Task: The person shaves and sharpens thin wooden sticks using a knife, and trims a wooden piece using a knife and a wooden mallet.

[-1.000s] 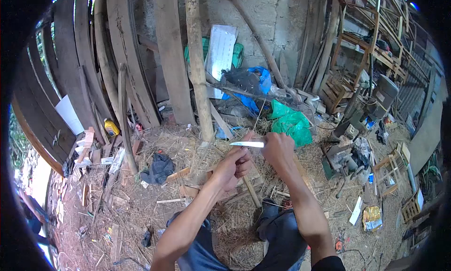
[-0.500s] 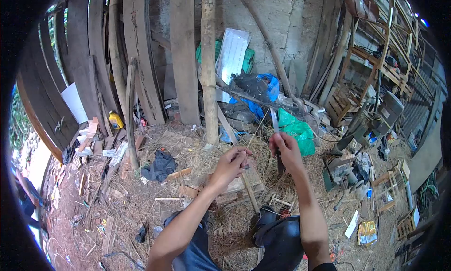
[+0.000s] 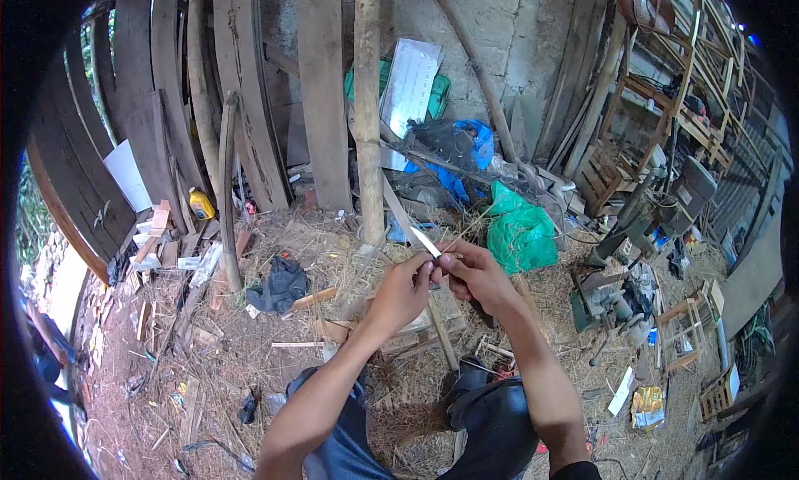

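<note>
My right hand (image 3: 478,279) is closed around a knife. Its pale blade (image 3: 426,244) points up and to the left, and part of its dark handle shows below the palm. Right beside it, my left hand (image 3: 404,290) is closed with thumb and fingertips pinched at the blade's base. A thin strip of wood or cane (image 3: 454,240) seems to run up from between the hands, but most of it is hidden. Below the hands, a wooden board (image 3: 416,334) lies on the straw-covered ground between my legs.
A wooden post (image 3: 367,131) stands just ahead. Behind it are a green plastic bag (image 3: 521,235), a blue tarp (image 3: 483,145) and a white panel (image 3: 412,85). At left lie a black cloth or bag (image 3: 280,285) and a yellow bottle (image 3: 201,204). Machinery (image 3: 616,301) stands at right.
My right hand has moved left and down to meet my left hand. The knife blade has swung from nearly upright to slanting up-left. My left hand stays about where it was.
</note>
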The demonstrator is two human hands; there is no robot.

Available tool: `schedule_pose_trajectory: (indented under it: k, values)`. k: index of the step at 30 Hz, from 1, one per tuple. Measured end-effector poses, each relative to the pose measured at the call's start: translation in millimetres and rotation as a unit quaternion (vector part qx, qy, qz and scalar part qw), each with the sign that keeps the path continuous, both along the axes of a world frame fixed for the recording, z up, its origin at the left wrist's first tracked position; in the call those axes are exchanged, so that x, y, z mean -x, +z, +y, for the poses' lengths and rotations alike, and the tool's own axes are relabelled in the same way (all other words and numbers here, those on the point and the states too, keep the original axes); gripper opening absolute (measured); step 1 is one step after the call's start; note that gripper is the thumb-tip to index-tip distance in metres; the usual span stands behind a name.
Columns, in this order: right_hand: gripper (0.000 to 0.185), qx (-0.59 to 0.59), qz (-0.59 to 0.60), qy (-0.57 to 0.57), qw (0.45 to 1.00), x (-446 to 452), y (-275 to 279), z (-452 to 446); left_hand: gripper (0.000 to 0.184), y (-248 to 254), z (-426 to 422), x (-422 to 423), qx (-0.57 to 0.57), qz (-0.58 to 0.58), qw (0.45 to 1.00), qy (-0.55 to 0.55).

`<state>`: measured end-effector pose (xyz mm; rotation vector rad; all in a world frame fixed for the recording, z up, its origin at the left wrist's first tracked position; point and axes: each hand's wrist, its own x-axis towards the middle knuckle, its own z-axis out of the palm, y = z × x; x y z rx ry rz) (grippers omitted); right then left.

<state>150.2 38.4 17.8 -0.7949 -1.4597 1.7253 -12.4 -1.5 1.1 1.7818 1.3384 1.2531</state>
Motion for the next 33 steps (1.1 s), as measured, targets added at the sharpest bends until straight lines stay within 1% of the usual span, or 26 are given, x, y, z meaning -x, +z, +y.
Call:
schedule_pose_trajectory:
  k: [2, 4, 6, 11, 13, 15, 16, 18, 19, 20, 22, 25, 26, 27, 31, 33]
  values:
    - [0.019, 0.017, 0.012, -0.014, 1.0, 0.1, 1.1, 0.1, 0.015, -7.4, 3.3, 1.0, -0.015, 0.008, 1.0, 0.009]
    - [0.015, 0.064, 0.009, -0.04, 0.997, -5.3, 6.1, 4.2, 0.016, -5.9, 1.5, 0.1, -0.032, 0.015, 0.999, 0.018]
    - [0.015, 0.061, 0.005, -0.048, 0.997, -9.1, 5.0, 6.5, 0.014, -2.2, -3.4, -3.4, -0.026, -0.008, 1.0, 0.015]
    - [0.019, 0.063, 0.005, -0.073, 0.995, -15.2, 11.7, 4.9, 0.015, -5.4, -0.5, -4.3, -0.054, -0.002, 0.999, -0.008]
    - [0.02, 0.035, -0.005, -0.073, 0.997, -18.0, 12.7, 6.8, 0.015, -3.5, 1.2, -5.3, -0.056, -0.001, 0.998, -0.014]
    - [0.019, 0.018, -0.016, -0.07, 0.997, -22.8, 13.3, 9.8, 0.016, -6.3, 6.3, -3.4, -0.011, -0.022, 0.999, -0.049]
    - [0.018, 0.001, -0.027, -0.068, 0.997, -25.1, 13.5, 10.7, 0.016, -9.2, 8.3, -2.3, -0.012, -0.022, 0.999, -0.049]
    - [0.017, 0.012, -0.026, -0.075, 0.997, -28.2, 14.3, 10.1, 0.017, -12.5, 10.2, -1.0, 0.004, -0.091, 0.989, -0.115]
    - [0.016, 0.023, -0.025, -0.08, 0.996, -29.8, 15.2, 10.7, 0.017, -11.9, 10.2, -0.6, 0.002, -0.091, 0.989, -0.115]
    - [0.016, 0.022, -0.025, -0.08, 0.996, -33.2, 13.9, 14.2, 0.017, -11.2, 9.0, 0.1, 0.016, -0.076, 0.991, -0.108]
    - [0.019, -0.011, -0.014, -0.171, 0.985, -45.5, 6.7, 24.2, 0.018, -11.1, 5.5, 2.6, 0.032, -0.059, 0.992, -0.103]
    - [0.019, 0.001, -0.01, -0.165, 0.986, -64.9, 7.9, 28.0, 0.019, -11.7, 3.9, 6.6, 0.028, -0.069, 0.989, -0.13]
    - [0.02, 0.011, -0.009, -0.205, 0.979, -60.3, 4.6, 28.5, 0.019, -13.2, 4.7, 5.0, 0.025, -0.04, 0.992, -0.121]
    - [0.02, 0.014, -0.01, -0.205, 0.979, -61.3, 3.4, 28.4, 0.019, -15.1, 2.2, 2.6, 0.027, -0.011, 0.993, -0.113]
    - [0.019, 0.006, -0.014, -0.185, 0.983, -68.4, 4.5, 36.9, 0.018, -9.6, 2.9, -3.9, 0.021, -0.015, 0.994, -0.105]
    - [0.018, 0.013, -0.014, -0.182, 0.983, -67.4, -1.5, 39.4, 0.019, -10.7, 2.5, -8.6, 0.007, 0.014, 0.997, -0.07]
